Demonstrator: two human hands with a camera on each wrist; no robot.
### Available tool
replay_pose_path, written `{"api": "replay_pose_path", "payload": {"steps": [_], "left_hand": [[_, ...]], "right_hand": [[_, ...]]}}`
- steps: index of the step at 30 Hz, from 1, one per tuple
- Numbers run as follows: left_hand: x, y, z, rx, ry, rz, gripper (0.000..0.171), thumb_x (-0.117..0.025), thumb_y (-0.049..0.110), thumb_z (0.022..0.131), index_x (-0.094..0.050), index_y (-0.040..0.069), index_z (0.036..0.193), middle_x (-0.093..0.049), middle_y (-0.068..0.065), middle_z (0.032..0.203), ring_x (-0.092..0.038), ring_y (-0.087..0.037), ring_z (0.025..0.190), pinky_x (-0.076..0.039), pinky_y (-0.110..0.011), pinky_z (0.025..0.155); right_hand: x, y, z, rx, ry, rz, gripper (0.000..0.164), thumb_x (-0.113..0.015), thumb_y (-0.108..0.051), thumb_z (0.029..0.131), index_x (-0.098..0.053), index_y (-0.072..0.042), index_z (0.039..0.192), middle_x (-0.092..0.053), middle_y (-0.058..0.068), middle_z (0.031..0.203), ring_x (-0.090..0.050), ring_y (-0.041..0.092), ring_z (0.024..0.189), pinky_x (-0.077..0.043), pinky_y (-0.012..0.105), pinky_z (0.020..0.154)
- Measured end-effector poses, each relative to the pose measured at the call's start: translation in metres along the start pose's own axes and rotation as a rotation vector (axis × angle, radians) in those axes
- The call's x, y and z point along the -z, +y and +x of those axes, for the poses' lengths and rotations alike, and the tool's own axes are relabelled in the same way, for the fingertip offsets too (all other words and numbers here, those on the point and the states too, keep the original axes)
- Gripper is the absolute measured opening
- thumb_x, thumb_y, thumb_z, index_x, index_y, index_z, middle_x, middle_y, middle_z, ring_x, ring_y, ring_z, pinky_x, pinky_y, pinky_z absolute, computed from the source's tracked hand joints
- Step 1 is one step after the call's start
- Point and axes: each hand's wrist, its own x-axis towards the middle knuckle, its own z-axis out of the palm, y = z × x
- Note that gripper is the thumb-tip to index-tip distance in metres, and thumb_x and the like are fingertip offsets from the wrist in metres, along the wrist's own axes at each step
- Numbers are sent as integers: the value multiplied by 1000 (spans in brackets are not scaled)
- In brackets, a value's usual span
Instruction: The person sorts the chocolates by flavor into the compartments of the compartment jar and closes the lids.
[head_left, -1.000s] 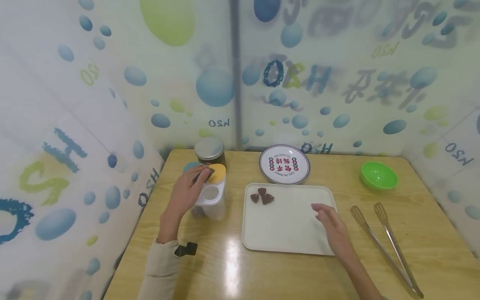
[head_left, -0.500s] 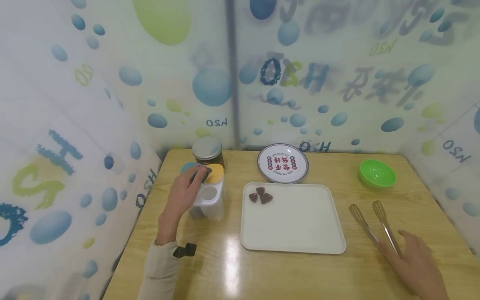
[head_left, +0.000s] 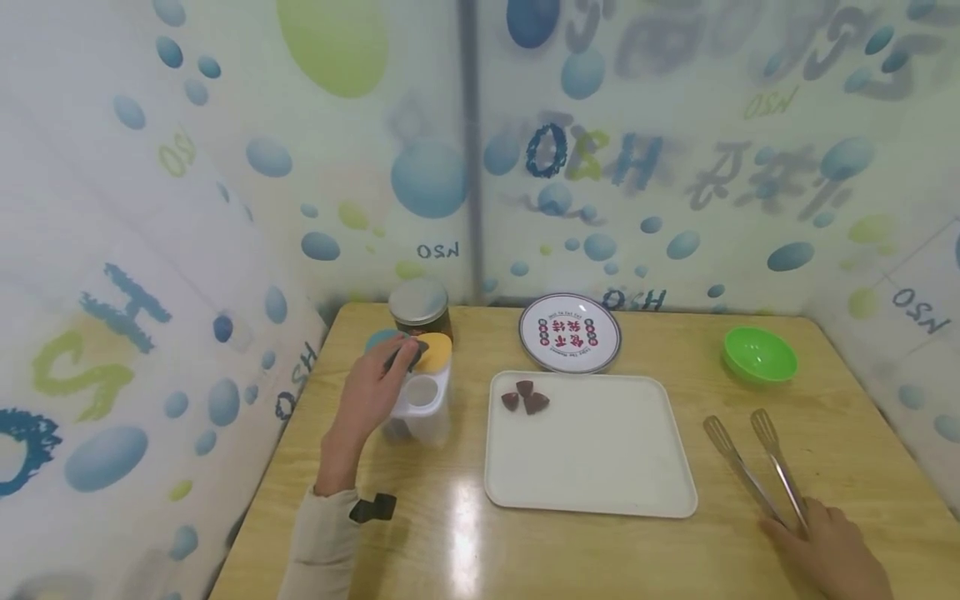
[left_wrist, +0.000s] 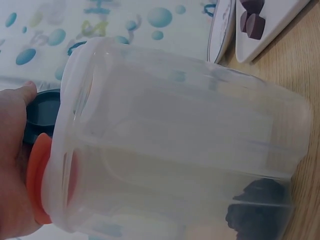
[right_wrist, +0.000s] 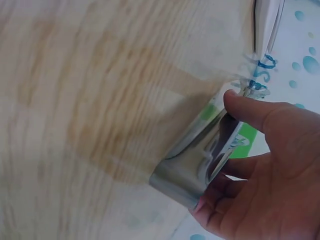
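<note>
On the left stands a clear plastic storage container (head_left: pixel 429 423) with several coloured flap lids and a round opening. My left hand (head_left: pixel 366 390) is on its top and pinches a raised dark lid (left_wrist: pixel 44 112); an orange lid (left_wrist: pixel 38 177) lies below that hand in the left wrist view. Dark lumps (left_wrist: pixel 260 210) are in the container's bottom. At the right, my right hand (head_left: pixel 828 550) grips metal tongs (right_wrist: pixel 187 162) near their bent end, thumb on one side and fingers on the other. The tongs' slotted heads are spread apart on the table.
A white tray (head_left: pixel 592 467) with several brown chocolate-like pieces (head_left: pixel 525 398) lies mid-table. Behind it is a patterned plate (head_left: pixel 570 333). A green bowl (head_left: pixel 760 354) stands at the back right, and a metal-lidded jar (head_left: pixel 418 304) behind the container. Walls border the table.
My right hand has moved from over the tray's right side out to the tongs and taken hold of them. The left hand stays at the container's lid.
</note>
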Motion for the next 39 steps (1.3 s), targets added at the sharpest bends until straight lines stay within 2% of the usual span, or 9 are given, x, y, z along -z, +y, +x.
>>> {"api": "replay_pose_path", "payload": {"steps": [5,10,13,16,22,29,33,35,39], "left_hand": [[-1,-1,-1,3,13,8,52,-39,55,104,-67,18,128,-61,-7,140,-46,-30,141,-36,-52,116],[-2,-3,-1,20,17,15,56,-40,57,103,-64,16,133,-59,-10,142,-49,-33,138,-38,-54,114],[-2,-3,-2,25,17,7,55,-40,56,103,-64,15,132,-58,-12,143,-48,-33,138,-38,-55,114],[-1,-4,-2,21,21,3,53,-41,55,104,-66,15,130,-58,-12,143,-47,-33,139,-38,-55,114],[-2,-5,0,1,25,9,52,-40,56,104,-67,19,129,-59,-8,142,-47,-31,140,-39,-54,113],[-2,-4,3,-13,30,24,52,-40,55,104,-66,18,129,-60,-8,141,-47,-30,140,-39,-54,113],[-2,-3,2,-4,21,14,53,-40,56,103,-66,18,129,-59,-8,142,-46,-30,141,-39,-54,113],[-2,-3,3,-4,15,11,52,-41,56,103,-66,18,130,-60,-7,142,-46,-30,141,-39,-54,113],[-2,-3,3,-15,13,3,51,-41,55,104,-67,20,129,-60,-5,141,-44,-29,142,-38,-53,115]], "right_hand": [[-2,2,-1,-14,-34,62,71,-47,-55,102,-50,16,101,-53,10,77,-51,21,66,-42,32,53],[5,-5,-4,-36,-31,123,73,-37,-53,105,-42,18,119,-59,9,83,-55,20,70,-44,33,56],[12,-15,-7,0,46,110,75,-36,-51,105,-33,20,132,-60,9,85,-55,21,72,-43,33,57],[16,-33,-9,47,132,114,73,-41,-48,105,-35,19,134,-62,11,85,-56,21,72,-42,33,57],[11,-81,-10,96,202,159,67,-46,-49,103,-42,9,136,-57,9,81,-50,21,69,-37,31,57],[-10,-133,-5,274,319,134,50,-57,-44,100,-58,-5,129,-60,2,75,-49,13,63,-37,28,53],[-24,-154,0,352,367,126,37,-65,-42,96,-65,-14,120,-47,-8,64,-41,6,57,-32,24,50],[-31,-162,3,381,383,112,34,-67,-41,94,-67,-16,118,-45,-11,63,-40,5,56,-32,23,50],[-40,-180,8,419,396,83,33,-71,-40,91,-69,-17,115,-55,-11,67,-44,5,58,-37,24,51]]}}
